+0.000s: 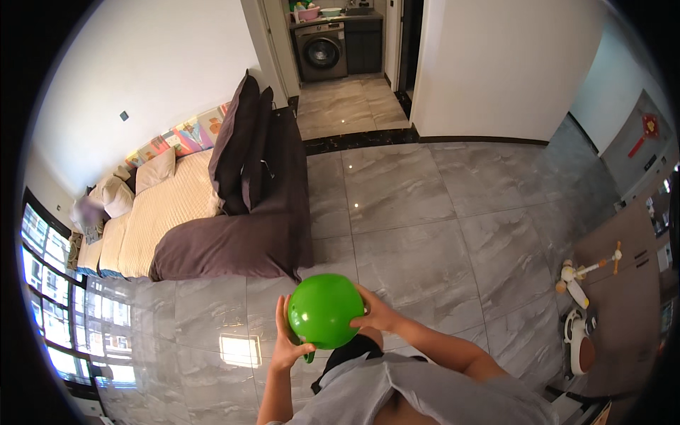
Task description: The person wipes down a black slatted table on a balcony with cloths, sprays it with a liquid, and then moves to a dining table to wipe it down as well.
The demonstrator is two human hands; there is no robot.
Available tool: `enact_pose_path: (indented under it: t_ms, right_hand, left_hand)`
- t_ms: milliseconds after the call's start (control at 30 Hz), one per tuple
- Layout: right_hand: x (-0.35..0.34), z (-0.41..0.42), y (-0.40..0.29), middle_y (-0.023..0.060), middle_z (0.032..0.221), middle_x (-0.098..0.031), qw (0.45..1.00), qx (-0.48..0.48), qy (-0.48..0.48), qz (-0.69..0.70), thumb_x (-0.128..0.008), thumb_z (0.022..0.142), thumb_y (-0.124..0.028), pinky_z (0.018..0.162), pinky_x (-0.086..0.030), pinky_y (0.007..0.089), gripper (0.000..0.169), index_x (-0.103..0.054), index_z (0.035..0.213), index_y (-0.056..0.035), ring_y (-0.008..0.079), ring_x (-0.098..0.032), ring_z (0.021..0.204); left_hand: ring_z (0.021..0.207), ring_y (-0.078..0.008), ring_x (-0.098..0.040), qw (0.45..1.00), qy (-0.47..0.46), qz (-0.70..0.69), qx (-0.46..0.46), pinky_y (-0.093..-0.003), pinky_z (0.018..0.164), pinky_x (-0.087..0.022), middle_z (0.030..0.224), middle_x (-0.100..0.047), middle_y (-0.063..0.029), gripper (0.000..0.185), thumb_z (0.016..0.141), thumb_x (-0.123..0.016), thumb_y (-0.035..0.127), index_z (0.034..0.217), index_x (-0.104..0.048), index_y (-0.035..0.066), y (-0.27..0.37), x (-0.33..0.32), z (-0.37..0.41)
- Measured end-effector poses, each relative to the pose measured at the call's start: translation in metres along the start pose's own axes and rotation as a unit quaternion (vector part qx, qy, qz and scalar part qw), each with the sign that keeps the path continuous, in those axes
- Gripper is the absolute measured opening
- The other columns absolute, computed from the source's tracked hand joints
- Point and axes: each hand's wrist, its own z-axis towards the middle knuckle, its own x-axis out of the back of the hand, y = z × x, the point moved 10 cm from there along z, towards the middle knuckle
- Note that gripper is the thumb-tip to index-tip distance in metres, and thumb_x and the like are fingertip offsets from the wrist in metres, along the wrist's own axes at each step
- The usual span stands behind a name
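Observation:
Between my two hands is a round, glossy green ball or balloon; I cannot tell which. My left hand grips its left side, thumb at the lower edge and fingers upright along the side. On the opposite side my right hand presses against it, thumb towards me and the fingers partly hidden behind it. A small curved green piece sticks out below, close to my left thumb. The ball is held in front of my body, above the tiled floor.
A sofa with dark covers and a cream quilted pad stands ahead on the left. On the right, a white scooter and a ride-on toy stand beside a cabinet. A washing machine is beyond the doorway.

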Motion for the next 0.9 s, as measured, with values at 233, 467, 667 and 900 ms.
enact_pose_path:
  t_ms: [233, 467, 667, 900]
  right_hand:
    - [0.273, 0.073, -0.013, 0.0099, 0.122, -0.051, 0.939, -0.029, 0.206, 0.274, -0.063, 0.086, -0.024, 0.093, -0.043, 0.0344, 0.055, -0.038, 0.132, -0.0051, 0.0202, -0.051, 0.110]
    - [0.521, 0.122, -0.052, 0.0078, 0.126, -0.048, 0.918, 0.042, 0.306, 0.250, -0.056, 0.087, -0.046, 0.085, -0.048, 0.0404, 0.064, -0.034, 0.135, -0.0085, 0.0221, -0.051, 0.113]
    - [0.669, 0.335, -0.146, 0.0103, 0.140, -0.033, 0.944, -0.036, 0.209, 0.253, -0.058, 0.085, -0.048, 0.088, -0.046, 0.0486, 0.080, -0.018, 0.145, -0.0123, 0.0273, -0.038, 0.125]
    - [0.750, 0.622, -0.188, 0.0113, 0.138, -0.036, 0.986, -0.102, -0.010, 0.133, -0.068, 0.080, -0.037, 0.098, -0.036, 0.0429, 0.085, -0.020, 0.144, -0.0088, 0.0228, -0.034, 0.127]
  left_hand:
    - [0.126, -0.0268, -0.040, 0.979, -0.183, 0.018, 0.091, -0.0353, 0.089, -0.045, 0.145, -0.027, -0.0145, 0.096, 0.071, -0.079, 0.021, 0.144, -0.018, 0.008, -0.045, -0.117, 0.304]
    - [0.063, -0.0085, -0.053, 0.876, -0.344, 0.031, 0.336, -0.0198, 0.051, -0.040, 0.087, -0.061, -0.0074, 0.064, 0.082, -0.062, 0.016, 0.138, -0.033, 0.003, -0.125, -0.266, 0.539]
    - [0.066, -0.0100, -0.057, 0.960, -0.186, 0.082, 0.192, -0.0211, 0.058, -0.046, 0.102, -0.063, -0.0132, 0.069, 0.074, -0.047, -0.010, 0.140, -0.035, 0.006, -0.132, -0.234, 0.769]
    - [0.084, -0.0135, -0.062, 0.993, 0.023, 0.099, 0.055, -0.0263, 0.075, -0.050, 0.102, -0.064, -0.0131, 0.065, 0.074, -0.043, -0.015, 0.136, -0.041, 0.007, -0.079, -0.143, 0.943]
